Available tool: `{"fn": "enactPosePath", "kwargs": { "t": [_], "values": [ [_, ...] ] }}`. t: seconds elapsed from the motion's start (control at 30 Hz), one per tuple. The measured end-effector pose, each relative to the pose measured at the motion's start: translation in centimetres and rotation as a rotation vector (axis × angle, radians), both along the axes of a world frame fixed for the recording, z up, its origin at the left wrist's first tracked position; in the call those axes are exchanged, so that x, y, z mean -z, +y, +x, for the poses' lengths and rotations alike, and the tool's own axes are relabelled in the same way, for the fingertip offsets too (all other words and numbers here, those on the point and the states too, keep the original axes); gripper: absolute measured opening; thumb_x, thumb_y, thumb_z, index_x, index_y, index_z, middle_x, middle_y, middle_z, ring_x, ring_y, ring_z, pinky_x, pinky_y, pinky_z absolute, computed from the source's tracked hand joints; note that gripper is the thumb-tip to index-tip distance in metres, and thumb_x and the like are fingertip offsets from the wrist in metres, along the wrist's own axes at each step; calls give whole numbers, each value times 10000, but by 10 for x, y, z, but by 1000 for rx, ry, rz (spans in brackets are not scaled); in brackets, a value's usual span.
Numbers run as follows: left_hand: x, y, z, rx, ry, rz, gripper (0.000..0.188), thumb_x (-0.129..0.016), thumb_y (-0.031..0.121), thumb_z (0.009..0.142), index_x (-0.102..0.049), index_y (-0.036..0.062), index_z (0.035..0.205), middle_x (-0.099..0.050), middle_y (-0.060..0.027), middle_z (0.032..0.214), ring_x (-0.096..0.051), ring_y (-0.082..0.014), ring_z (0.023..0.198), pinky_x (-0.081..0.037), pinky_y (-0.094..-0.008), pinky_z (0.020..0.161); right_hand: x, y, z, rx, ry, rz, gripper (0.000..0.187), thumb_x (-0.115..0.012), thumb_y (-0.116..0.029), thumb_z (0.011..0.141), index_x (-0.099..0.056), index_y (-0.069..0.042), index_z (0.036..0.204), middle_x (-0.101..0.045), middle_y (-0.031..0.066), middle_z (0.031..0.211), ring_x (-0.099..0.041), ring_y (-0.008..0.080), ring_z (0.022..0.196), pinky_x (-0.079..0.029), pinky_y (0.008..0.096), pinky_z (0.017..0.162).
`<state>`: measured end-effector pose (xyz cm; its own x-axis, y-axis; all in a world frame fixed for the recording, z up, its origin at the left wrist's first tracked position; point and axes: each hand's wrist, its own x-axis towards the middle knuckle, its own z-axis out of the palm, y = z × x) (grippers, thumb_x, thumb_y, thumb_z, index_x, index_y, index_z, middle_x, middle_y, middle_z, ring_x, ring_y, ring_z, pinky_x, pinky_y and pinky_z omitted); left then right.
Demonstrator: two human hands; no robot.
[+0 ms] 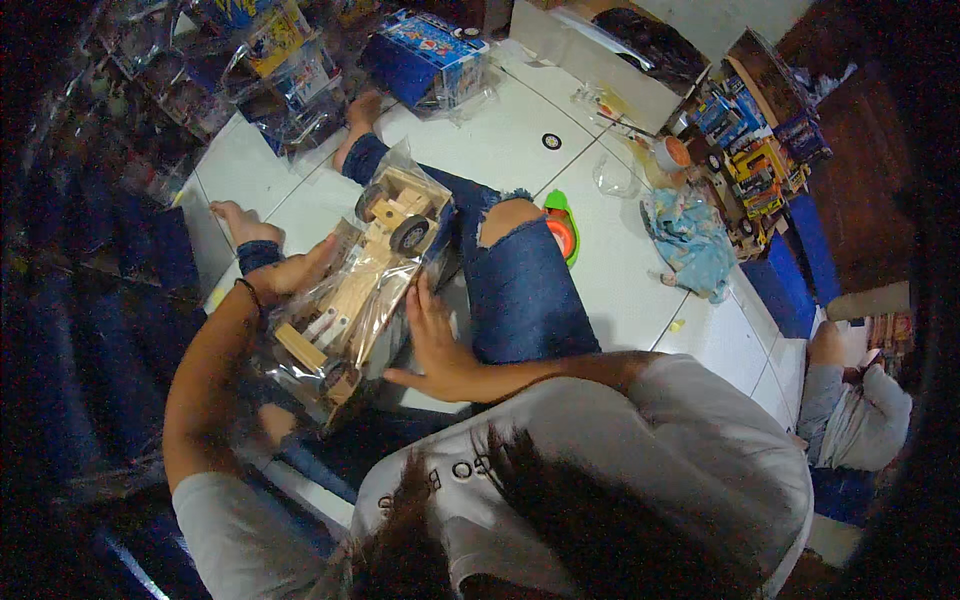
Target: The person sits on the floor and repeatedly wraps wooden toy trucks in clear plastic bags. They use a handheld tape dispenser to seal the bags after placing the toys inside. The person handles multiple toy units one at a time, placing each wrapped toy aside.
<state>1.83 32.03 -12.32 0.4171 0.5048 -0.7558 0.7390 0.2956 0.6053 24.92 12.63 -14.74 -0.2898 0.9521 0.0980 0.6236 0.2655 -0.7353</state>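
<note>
A wooden toy truck (362, 275) in clear plastic wrap lies tilted over my lap, its pale underside and black wheels facing up. My left hand (300, 268) grips its left side, the fingers running along the plastic and partly hidden by it. Against the lower right side rests my right hand (445, 345), fingers stretched out and thumb apart, the fingertips touching the wrap. The clear plastic (330, 395) hangs loose past the truck's near end. A green and orange tape dispenser (562, 232) is on the floor beyond my bent knee.
Wrapped toys (270, 70) are piled at the far left, near a blue printed box (425, 60). On the white tiled floor (630, 290) are a loose wheel (551, 142) and a light blue cloth (690, 240). Toy trucks (750, 150) stand right; another person (855, 410) sits at the right edge.
</note>
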Motion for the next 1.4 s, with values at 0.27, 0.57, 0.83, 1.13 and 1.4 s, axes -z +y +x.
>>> {"fn": "enactPosePath", "kwargs": {
  "t": [0.27, 0.57, 0.83, 1.13, 1.4],
  "values": [
    [-41, -93, -23, -825, -974, 55, 721, -292, 590, 956, -393, 15, 1379, -502, -104, 1306, -475, -205, 1197, -342, -347, 1039, -2, 129, -14, 28, 908, -299, 868, -432, -598, 881, -245, 49, 1429, -298, 213, 1476, -250, 332, 1385, -198, 398, 1123],
    [-49, -225, 59, -954, -836, 356, 433, -603, 267, 897, -444, 23, 1216, -563, -100, 1134, -584, -172, 1016, -482, -324, 869, 3, 116, 11, -124, 1348, -1435, 593, -435, -499, 883, -531, -19, 1218, -606, 247, 1113, -622, 365, 977, -504, 487, 872],
    [-44, -225, 63, -1017, -992, 273, 500, -590, 296, 907, -391, 8, 1264, -579, -99, 1135, -595, -170, 1012, -479, -290, 880, -119, 155, 1, -285, 384, 377, 574, -554, -444, 888, -495, -32, 1284, -637, 136, 1135, -646, 282, 955, -513, 378, 855],
    [-65, -285, 68, 231, 10, 1908, 1126, -784, 468, 545, -256, 27, 1436, -166, -292, 1496, -193, -421, 1392, -106, -595, 1100, -174, 178, -29, -561, 313, 42, 621, -722, -397, 760, -554, -39, 1239, -574, 169, 1219, -532, 260, 1138, -369, 359, 1007],
    [-64, -282, 87, -74, 163, 1534, 1260, -843, 425, 380, -262, 131, 1459, -136, -304, 1498, -132, -480, 1390, -132, -682, 1046, -156, 75, -8, -503, -123, 355, 204, -605, -244, 871, -704, -80, 940, -638, 136, 782, -621, 294, 708, -488, 391, 642]
  ]
}}
